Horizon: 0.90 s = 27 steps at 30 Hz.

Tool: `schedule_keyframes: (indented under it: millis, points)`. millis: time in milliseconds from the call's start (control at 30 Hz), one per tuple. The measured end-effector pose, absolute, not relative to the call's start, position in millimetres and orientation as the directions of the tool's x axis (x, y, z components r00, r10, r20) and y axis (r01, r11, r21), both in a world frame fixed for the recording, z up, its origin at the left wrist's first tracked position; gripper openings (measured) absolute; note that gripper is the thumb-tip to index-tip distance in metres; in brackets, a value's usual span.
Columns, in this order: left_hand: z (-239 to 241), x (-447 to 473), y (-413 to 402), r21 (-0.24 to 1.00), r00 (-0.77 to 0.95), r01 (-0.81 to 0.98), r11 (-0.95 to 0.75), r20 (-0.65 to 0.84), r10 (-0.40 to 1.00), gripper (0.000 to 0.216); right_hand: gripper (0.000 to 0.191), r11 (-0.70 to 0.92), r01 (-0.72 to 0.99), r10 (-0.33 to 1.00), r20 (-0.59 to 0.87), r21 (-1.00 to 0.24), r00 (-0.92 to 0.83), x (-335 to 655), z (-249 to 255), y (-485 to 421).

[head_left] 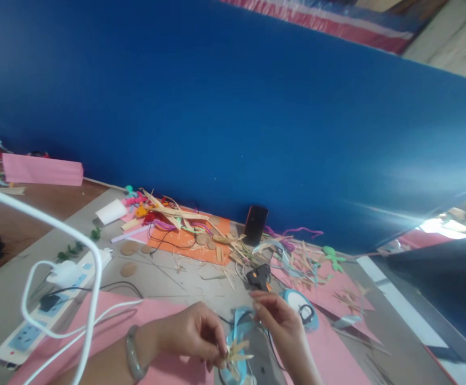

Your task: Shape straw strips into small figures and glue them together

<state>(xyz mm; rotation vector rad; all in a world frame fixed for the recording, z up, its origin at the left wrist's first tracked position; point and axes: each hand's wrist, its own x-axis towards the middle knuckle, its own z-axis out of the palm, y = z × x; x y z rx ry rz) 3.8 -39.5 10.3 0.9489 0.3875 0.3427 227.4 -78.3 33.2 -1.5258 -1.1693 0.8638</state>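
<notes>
My left hand [203, 334], with a bangle [134, 353] on its wrist, pinches a small bundle of pale, straw-like strips [239, 354] that fan out to the right. Under and beside the bundle lies light blue ribbon [241, 323]. To its right, my right hand [279, 321] is raised with thumb and forefinger a little apart. I see nothing between those fingers. A black glue gun [259, 276] with an orange part rests just beyond my right fingertips. Next to that hand is a round blue-and-white device [303, 310] with a dark loop on top.
A white power strip [24, 337] with plugs and a thick white cable [91, 299] crosses the left side. Pink sheets [337, 353] cover parts of the table. Behind are an orange sheet [201, 251], craft scraps and an upright phone [256, 224] against the blue partition [233, 107].
</notes>
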Motion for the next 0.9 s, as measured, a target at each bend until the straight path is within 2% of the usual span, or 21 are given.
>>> schedule_keyframes:
  millis: [100, 500, 667, 900]
  points:
    - [9, 3, -39, 0.831, 0.878, -0.129, 0.54, -0.157, 0.452, 0.03, 0.027, -0.011, 0.307, 0.957, 0.079, -0.952, 0.28, 233, 39, -80]
    - [1, 1, -40, 0.852, 0.886, -0.126, 0.508, -0.134, 0.444, 0.028, 0.036, -0.118, 0.206, 0.945, -0.047, -0.971, 0.322, 237, 32, -78]
    - [-4, 2, -40, 0.86, 0.881, -0.126, 0.494, -0.132, 0.455, 0.03, 0.036, -0.077, 0.393, 0.964, 0.033, -0.916, 0.265, 246, 27, -77]
    - [-14, 4, -39, 0.855, 0.834, -0.094, 0.51, -0.213, 0.51, 0.029, 0.031, -0.034, 0.707, 0.973, 0.137, -0.707, 0.184, 247, 36, -77]
